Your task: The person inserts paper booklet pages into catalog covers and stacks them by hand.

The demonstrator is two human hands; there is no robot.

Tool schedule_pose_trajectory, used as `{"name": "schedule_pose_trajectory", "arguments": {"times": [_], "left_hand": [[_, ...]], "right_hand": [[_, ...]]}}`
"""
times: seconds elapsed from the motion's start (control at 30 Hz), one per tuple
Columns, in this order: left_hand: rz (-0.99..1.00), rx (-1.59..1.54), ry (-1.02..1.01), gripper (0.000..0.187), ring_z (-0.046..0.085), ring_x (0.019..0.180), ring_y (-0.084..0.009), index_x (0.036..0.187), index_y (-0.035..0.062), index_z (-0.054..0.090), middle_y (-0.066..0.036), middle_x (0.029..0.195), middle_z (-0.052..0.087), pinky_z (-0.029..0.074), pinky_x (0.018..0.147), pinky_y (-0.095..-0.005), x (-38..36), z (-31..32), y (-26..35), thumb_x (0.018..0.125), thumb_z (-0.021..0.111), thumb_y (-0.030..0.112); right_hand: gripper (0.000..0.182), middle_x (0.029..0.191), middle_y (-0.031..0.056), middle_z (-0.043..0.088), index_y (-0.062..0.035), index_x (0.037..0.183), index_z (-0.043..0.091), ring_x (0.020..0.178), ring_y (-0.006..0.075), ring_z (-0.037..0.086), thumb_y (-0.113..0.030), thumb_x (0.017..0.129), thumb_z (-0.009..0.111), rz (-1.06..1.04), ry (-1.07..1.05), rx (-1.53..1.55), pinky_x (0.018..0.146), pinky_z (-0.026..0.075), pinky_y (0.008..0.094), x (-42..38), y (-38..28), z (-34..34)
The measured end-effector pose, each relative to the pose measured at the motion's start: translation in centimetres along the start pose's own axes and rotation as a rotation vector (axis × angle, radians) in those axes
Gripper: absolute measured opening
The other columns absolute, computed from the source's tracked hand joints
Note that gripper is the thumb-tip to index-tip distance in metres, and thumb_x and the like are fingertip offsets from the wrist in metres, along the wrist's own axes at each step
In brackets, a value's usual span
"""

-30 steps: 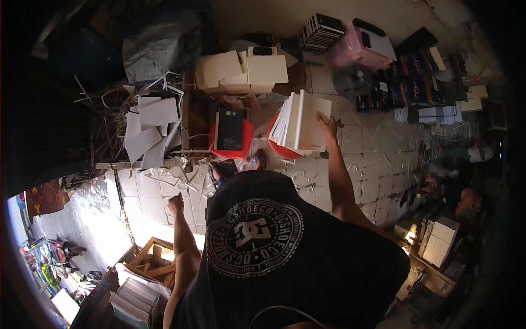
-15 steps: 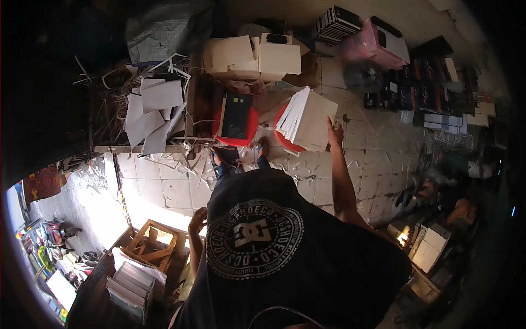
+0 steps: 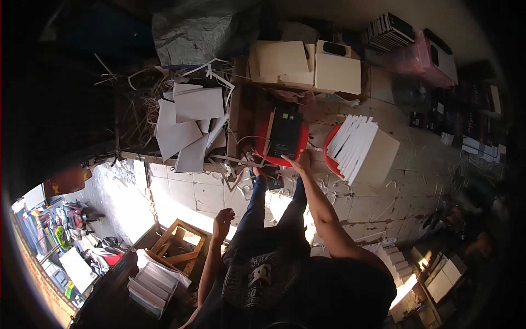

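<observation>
My right hand (image 3: pixel 297 163) is open at the near edge of the left red stool (image 3: pixel 303 143), its fingers spread beside a dark book or folder (image 3: pixel 284 131) lying there. No object shows in its grasp. My left hand (image 3: pixel 223 222) hangs in the air to the left of my legs, loosely curled, with nothing visible in it. On the right red stool (image 3: pixel 330 148) rests a thick stack of white page blocks (image 3: pixel 350 145) with a cream board (image 3: pixel 379 159) on its right side. Neither hand touches that stack.
Loose grey-white sheets (image 3: pixel 200 104) lie among paper strips on the left. Cream boards (image 3: pixel 338 73) stand beyond the stools. Paper scraps litter the tiled floor (image 3: pixel 383 104). A wooden frame (image 3: pixel 181 247) and a paper stack (image 3: pixel 152 285) are lower left. A person (image 3: pixel 482 244) is at right.
My right hand has left the stack on the right stool and moved left to the other stool. My left hand has shifted slightly forward from my body. The view has moved too.
</observation>
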State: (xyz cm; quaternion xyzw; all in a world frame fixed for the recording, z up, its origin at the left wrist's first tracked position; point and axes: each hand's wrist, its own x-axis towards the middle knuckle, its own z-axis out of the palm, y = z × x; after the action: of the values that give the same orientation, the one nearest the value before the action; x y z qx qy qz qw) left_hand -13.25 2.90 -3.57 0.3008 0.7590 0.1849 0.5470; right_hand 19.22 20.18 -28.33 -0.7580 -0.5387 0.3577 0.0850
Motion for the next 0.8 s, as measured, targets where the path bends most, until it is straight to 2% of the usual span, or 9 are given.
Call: {"name": "schedule_pose_trajectory", "arguments": {"times": [0.13,0.2,0.23,0.37,0.47,0.53,0.63,0.73,0.8], "left_hand": [[-0.073,0.105,-0.014,0.021,0.067,0.083,-0.0182,0.107,-0.0023,0.062,-0.013,0.093,0.069,0.052,0.075,-0.0299,-2.0,-3.0,-7.7,0.09,0.059,0.01],[-0.15,0.098,0.013,0.022,0.067,0.084,-0.0192,0.107,-0.001,0.063,-0.013,0.096,0.069,0.052,0.075,-0.0305,-3.2,-4.9,-10.8,0.089,0.06,0.012],[0.158,0.459,-0.061,0.022,0.068,0.085,-0.0218,0.106,0.0006,0.063,-0.013,0.096,0.069,0.053,0.074,-0.0329,-3.6,-6.2,-12.4,0.089,0.061,0.014],[-0.046,0.367,0.078,0.022,0.067,0.085,-0.0281,0.102,-0.0001,0.063,-0.015,0.095,0.068,0.052,0.073,-0.0358,-2.5,-5.2,-3.6,0.088,0.064,0.016],[0.344,0.312,0.104,0.02,0.065,0.085,-0.0319,0.104,0.0009,0.061,-0.016,0.091,0.067,0.051,0.075,-0.0389,-0.2,-2.1,7.2,0.086,0.065,0.01],[0.613,0.335,0.084,0.033,0.061,0.101,-0.0329,0.11,0.0028,0.059,-0.016,0.106,0.063,0.049,0.086,-0.0402,0.0,0.7,15.2,0.079,0.069,0.003],[1.087,0.563,0.151,0.061,0.055,0.11,-0.0341,0.124,0.006,0.05,-0.017,0.117,0.057,0.045,0.093,-0.0418,-2.8,4.1,26.2,0.071,0.077,0.016],[0.965,0.497,-0.153,0.06,0.057,0.106,-0.0358,0.126,0.0074,0.049,-0.015,0.104,0.062,0.039,0.095,-0.048,-4.9,5.8,27.1,0.074,0.074,0.023],[0.838,0.333,-0.124,0.053,0.062,0.1,-0.0318,0.122,0.0055,0.054,-0.017,0.105,0.065,0.046,0.089,-0.0423,-8.3,4.6,28.6,0.078,0.073,0.027]], "right_hand": [[0.114,0.123,0.0248,0.053,0.004,0.128,0.045,0.113,0.0362,0.055,-0.074,0.051,0.076,0.544,-0.075,0.133,0.093,0.047,0.0438,1.5,-1.7,4.2],[0.115,0.117,0.0232,0.059,0.002,0.126,0.046,0.107,0.0362,0.059,-0.075,0.046,0.077,0.615,0.082,-0.209,0.088,0.049,0.0453,2.0,-1.5,7.3],[0.104,0.111,0.0241,0.062,0.0009,0.124,0.047,0.1,0.0386,0.062,-0.068,0.052,0.078,0.572,0.036,-0.064,0.084,0.05,0.048,2.1,-0.3,7.9],[0.062,0.104,0.0264,0.062,-0.0014,0.122,0.05,0.093,0.0432,0.061,-0.038,0.077,0.072,0.105,0.259,-0.001,0.079,0.05,0.0473,0.0,-2.9,2.6],[0.038,0.099,0.0223,0.065,-0.0031,0.116,0.056,0.088,0.04,0.064,-0.02,0.084,0.068,-0.182,0.287,-0.043,0.077,0.051,0.0458,-4.2,-9.3,-8.6],[0.034,0.084,0.0151,0.064,-0.0067,0.111,0.06,0.077,0.0323,0.062,-0.017,0.08,0.07,-0.476,0.327,-0.089,0.068,0.048,0.0441,-7.8,-12.0,-14.5],[0.033,0.083,0.0094,0.065,-0.0066,0.101,0.063,0.073,0.0256,0.061,-0.016,0.073,0.077,-0.714,0.073,-0.079,0.065,0.046,0.0392,-13.9,-19.3,-27.0],[0.041,0.085,0.007,0.065,-0.0045,0.096,0.064,0.077,0.0243,0.062,-0.023,0.065,0.084,-0.946,0.093,-0.063,0.072,0.047,0.0363,-19.1,-23.8,-37.0],[0.056,0.092,0.0097,0.064,-0.0034,0.107,0.061,0.086,0.0256,0.062,-0.029,0.064,0.086,-0.86,0.181,0.1,0.079,0.048,0.037,-20.1,-23.5,-39.8]]}}
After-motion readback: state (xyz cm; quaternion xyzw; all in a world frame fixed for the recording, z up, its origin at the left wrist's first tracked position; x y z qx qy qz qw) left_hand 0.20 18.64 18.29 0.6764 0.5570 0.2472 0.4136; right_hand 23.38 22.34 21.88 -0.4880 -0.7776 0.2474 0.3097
